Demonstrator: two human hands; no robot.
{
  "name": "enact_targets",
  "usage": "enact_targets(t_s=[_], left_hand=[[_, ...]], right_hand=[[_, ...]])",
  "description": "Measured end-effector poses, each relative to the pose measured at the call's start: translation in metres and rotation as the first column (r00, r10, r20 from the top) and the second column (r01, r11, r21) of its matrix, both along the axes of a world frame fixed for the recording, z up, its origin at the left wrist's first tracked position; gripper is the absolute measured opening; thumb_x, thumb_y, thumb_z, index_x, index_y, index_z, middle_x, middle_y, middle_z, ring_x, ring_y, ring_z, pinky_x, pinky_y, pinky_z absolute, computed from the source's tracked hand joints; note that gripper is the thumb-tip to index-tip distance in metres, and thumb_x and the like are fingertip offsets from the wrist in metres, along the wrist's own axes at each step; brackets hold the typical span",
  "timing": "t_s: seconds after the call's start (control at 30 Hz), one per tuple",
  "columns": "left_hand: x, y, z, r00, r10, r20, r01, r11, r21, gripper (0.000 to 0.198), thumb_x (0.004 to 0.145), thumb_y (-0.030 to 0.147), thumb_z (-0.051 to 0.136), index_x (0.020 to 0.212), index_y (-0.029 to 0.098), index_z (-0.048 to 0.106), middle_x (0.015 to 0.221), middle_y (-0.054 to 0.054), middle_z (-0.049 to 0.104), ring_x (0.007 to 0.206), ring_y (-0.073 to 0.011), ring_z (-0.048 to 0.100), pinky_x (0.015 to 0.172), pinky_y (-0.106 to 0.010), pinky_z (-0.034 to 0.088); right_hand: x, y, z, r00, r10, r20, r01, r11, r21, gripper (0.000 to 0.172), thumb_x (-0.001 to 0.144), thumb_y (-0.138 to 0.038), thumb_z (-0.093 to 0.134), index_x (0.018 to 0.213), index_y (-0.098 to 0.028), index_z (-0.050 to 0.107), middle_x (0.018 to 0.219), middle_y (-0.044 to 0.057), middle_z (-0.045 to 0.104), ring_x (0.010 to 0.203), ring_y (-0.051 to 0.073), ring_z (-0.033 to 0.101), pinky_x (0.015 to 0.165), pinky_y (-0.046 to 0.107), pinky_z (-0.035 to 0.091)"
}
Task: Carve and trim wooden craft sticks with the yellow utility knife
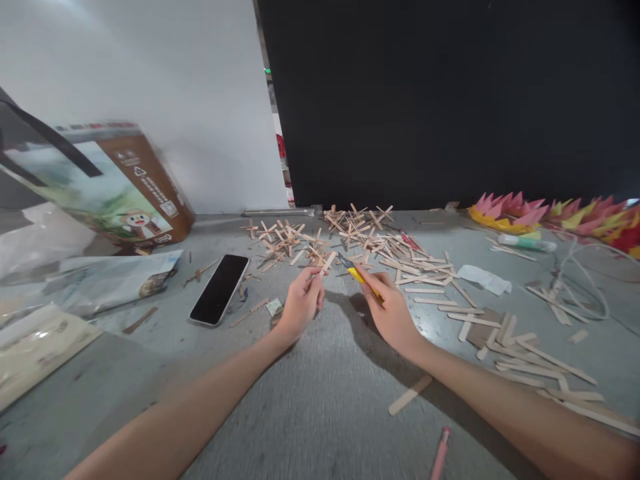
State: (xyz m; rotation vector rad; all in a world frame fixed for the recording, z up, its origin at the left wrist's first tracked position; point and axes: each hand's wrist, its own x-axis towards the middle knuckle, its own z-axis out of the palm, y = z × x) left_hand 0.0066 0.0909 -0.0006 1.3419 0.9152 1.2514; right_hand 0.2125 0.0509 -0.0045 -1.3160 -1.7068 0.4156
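Observation:
My left hand (303,299) pinches a short wooden stick (328,263), which points up and to the right. Fingers of my right hand (387,303) are wrapped round a yellow utility knife (361,277). The knife's dark blade tip is close to the stick's right side; whether they touch I cannot tell. Just beyond both hands lies a heap of crossed wooden sticks (285,241). Loose flat sticks (420,267) are spread to the right of it.
A black phone (220,289) lies left of my left hand, with a printed bag (135,193) behind it. More sticks (530,360), a glue stick (527,243) and pink-yellow paper crowns (507,212) are on the right. A pink pencil (441,455) lies at the front.

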Motion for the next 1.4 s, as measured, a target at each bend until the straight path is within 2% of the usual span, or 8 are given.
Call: enact_targets(t_s=[0.1, 0.23, 0.4, 0.63, 0.77, 0.97, 1.1, 1.4], left_hand=[[0.001, 0.0, 0.001, 0.999, -0.002, 0.032, 0.003, 1.0, -0.021, 0.025, 0.099, 0.046, 0.058, 0.106, 0.021, 0.055, 0.051, 0.011, 0.045, 0.041, -0.0085, 0.041, 0.045, -0.02, 0.035], [0.001, 0.0, 0.004, 0.999, 0.007, 0.042, -0.006, 1.0, -0.027, 0.026, 0.099, 0.046, 0.058, 0.106, 0.022, 0.05, 0.051, 0.012, 0.048, 0.042, -0.0088, 0.042, 0.046, -0.02, 0.036], [0.001, 0.001, 0.002, 1.0, 0.016, 0.025, -0.016, 0.999, -0.034, 0.027, 0.1, 0.047, 0.056, 0.107, 0.023, 0.047, 0.051, 0.012, 0.05, 0.042, -0.0094, 0.043, 0.046, -0.02, 0.037], [0.0, 0.002, 0.001, 1.0, 0.014, 0.022, -0.012, 0.997, -0.075, 0.029, 0.098, 0.05, 0.057, 0.099, 0.023, 0.047, 0.053, 0.01, 0.049, 0.044, -0.0096, 0.044, 0.048, -0.021, 0.04], [0.0, 0.004, 0.0, 1.0, -0.015, 0.026, 0.017, 0.997, -0.074, 0.033, 0.095, 0.053, 0.061, 0.095, 0.021, 0.052, 0.052, 0.009, 0.048, 0.044, -0.0095, 0.043, 0.048, -0.022, 0.04], [0.003, 0.002, 0.005, 0.991, -0.07, 0.115, 0.081, 0.992, -0.094, 0.036, 0.088, 0.052, 0.071, 0.091, 0.019, 0.058, 0.051, 0.011, 0.038, 0.043, -0.0074, 0.036, 0.046, -0.021, 0.036], [0.002, -0.001, 0.007, 0.989, -0.091, 0.119, 0.1, 0.992, -0.074, 0.037, 0.089, 0.053, 0.072, 0.092, 0.018, 0.06, 0.056, 0.01, 0.036, 0.046, -0.0066, 0.033, 0.047, -0.021, 0.035], [-0.001, 0.0, 0.003, 0.972, -0.184, 0.143, 0.196, 0.978, -0.071, 0.036, 0.091, 0.052, 0.07, 0.094, 0.018, 0.059, 0.058, 0.01, 0.032, 0.047, -0.0063, 0.029, 0.049, -0.021, 0.032]], right_hand=[[-0.002, -0.004, 0.007, 0.999, 0.019, -0.046, -0.02, 1.0, -0.021, 0.045, 0.108, -0.037, 0.046, 0.15, -0.029, 0.058, 0.107, 0.008, 0.063, 0.082, 0.019, 0.063, 0.073, 0.028, 0.052], [-0.004, -0.005, 0.009, 0.996, 0.074, -0.057, -0.075, 0.997, -0.026, 0.042, 0.106, -0.036, 0.051, 0.146, -0.032, 0.062, 0.112, 0.008, 0.066, 0.093, 0.02, 0.066, 0.082, 0.032, 0.053], [-0.004, -0.006, 0.007, 0.988, 0.142, -0.063, -0.145, 0.989, -0.039, 0.041, 0.105, -0.033, 0.053, 0.145, -0.035, 0.062, 0.115, 0.007, 0.067, 0.098, 0.021, 0.067, 0.087, 0.033, 0.054], [-0.004, -0.006, 0.006, 0.971, 0.225, -0.074, -0.228, 0.973, -0.035, 0.041, 0.105, -0.031, 0.052, 0.145, -0.032, 0.063, 0.116, 0.008, 0.068, 0.098, 0.021, 0.068, 0.083, 0.032, 0.056], [-0.002, -0.002, 0.003, 0.976, 0.215, -0.035, -0.215, 0.976, -0.016, 0.045, 0.102, -0.022, 0.05, 0.144, -0.032, 0.064, 0.119, 0.008, 0.069, 0.101, 0.022, 0.068, 0.084, 0.032, 0.055], [0.001, 0.002, -0.001, 0.99, 0.139, -0.009, -0.139, 0.99, 0.021, 0.051, 0.097, -0.011, 0.046, 0.137, -0.032, 0.069, 0.121, 0.007, 0.071, 0.11, 0.023, 0.066, 0.098, 0.037, 0.05], [0.003, 0.002, 0.002, 0.992, 0.116, -0.045, -0.116, 0.993, 0.013, 0.05, 0.094, -0.011, 0.048, 0.133, -0.03, 0.073, 0.12, 0.006, 0.072, 0.112, 0.023, 0.067, 0.1, 0.036, 0.049], [0.002, 0.001, 0.006, 0.979, 0.162, -0.123, -0.163, 0.987, 0.006, 0.045, 0.096, -0.015, 0.048, 0.129, -0.029, 0.075, 0.121, 0.006, 0.071, 0.114, 0.023, 0.066, 0.1, 0.036, 0.05]])
